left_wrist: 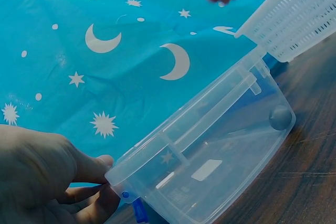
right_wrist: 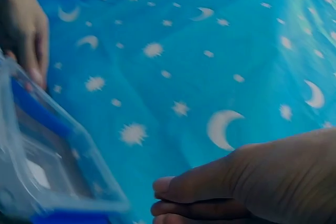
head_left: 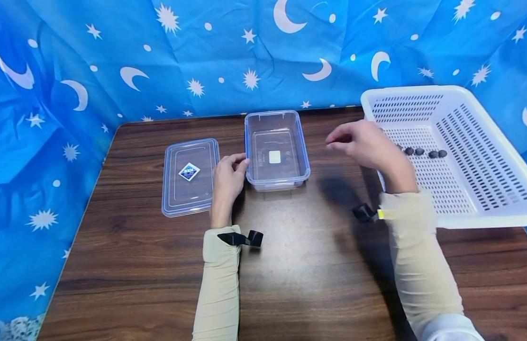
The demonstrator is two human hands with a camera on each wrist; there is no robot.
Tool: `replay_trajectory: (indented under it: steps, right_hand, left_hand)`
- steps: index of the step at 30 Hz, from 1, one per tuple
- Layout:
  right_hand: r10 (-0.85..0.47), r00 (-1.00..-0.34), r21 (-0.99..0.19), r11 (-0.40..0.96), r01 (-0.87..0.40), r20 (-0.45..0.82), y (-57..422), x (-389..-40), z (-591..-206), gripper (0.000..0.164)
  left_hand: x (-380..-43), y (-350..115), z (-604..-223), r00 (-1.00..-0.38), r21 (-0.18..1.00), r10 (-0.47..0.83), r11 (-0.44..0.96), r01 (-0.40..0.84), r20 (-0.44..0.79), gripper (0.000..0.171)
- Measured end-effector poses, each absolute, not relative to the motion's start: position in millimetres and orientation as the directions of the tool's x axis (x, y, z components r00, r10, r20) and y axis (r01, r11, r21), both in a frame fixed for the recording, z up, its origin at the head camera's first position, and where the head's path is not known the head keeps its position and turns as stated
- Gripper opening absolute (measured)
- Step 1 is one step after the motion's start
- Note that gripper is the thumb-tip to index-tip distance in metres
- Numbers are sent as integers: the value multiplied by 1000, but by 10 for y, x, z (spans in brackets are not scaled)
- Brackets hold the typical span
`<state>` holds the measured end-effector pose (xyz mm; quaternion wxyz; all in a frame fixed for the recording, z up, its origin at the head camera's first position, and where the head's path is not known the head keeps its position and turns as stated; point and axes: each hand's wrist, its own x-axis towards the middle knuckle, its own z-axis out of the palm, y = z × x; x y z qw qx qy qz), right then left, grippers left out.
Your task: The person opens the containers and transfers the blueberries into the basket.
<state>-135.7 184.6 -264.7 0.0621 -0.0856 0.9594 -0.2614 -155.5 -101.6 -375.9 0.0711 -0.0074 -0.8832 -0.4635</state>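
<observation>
My left hand (head_left: 229, 177) is at the left side of a clear plastic food container (head_left: 278, 182) with a blue-edged rim. In the left wrist view, the thumb and fingers (left_wrist: 86, 169) pinch its rim. A dark round ball (left_wrist: 281, 117) shows through the container's wall near one bottom corner. My right hand (head_left: 366, 144) hovers between the container and a white basket (head_left: 417, 219). Its thumb and fingertips are drawn together, and nothing shows between them. Several dark balls (head_left: 419, 151) lie in a row on the basket floor, partly behind the right wrist.
A clear lid (head_left: 171, 189) with a blue edge and a diamond-shaped label lies flat left of the left hand. The brown wooden table (head_left: 289, 284) meets a blue moon-and-star cloth (head_left: 229, 52) at the back. The basket's tall walls stand at the right.
</observation>
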Motion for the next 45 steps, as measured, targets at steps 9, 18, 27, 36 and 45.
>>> replay_trajectory:
  steps: [9, 18, 27, 36, 45]
  right_hand:
    - [-345, -904, -466, 863, -198, -254, 1312, -1617, -2840, 11]
    - [-394, -825, -322, 906, -275, -406, 979, -1781, -2930, 17]
    - [-279, -751, -35, 946, -323, -598, 654, -1889, -2988, 22]
    - [-242, -743, 66, 931, -359, -624, 561, -1865, -3073, 24]
    - [-355, -800, 52, 901, -431, -483, 576, -1808, -3133, 28]
  left_hand:
    - [-1558, -1025, -3743, -991, 821, -52, 566, 71, 122, 25]
    - [-1557, -1026, -3732, -993, 818, -58, 573, 56, 108, 25]
    - [-1562, -1026, -3729, -991, 813, -70, 580, 52, 114, 24]
    - [-1565, -1023, -3740, -990, 814, -79, 579, 48, 115, 24]
    - [-1566, -1025, -3737, -990, 810, -78, 585, 50, 117, 24]
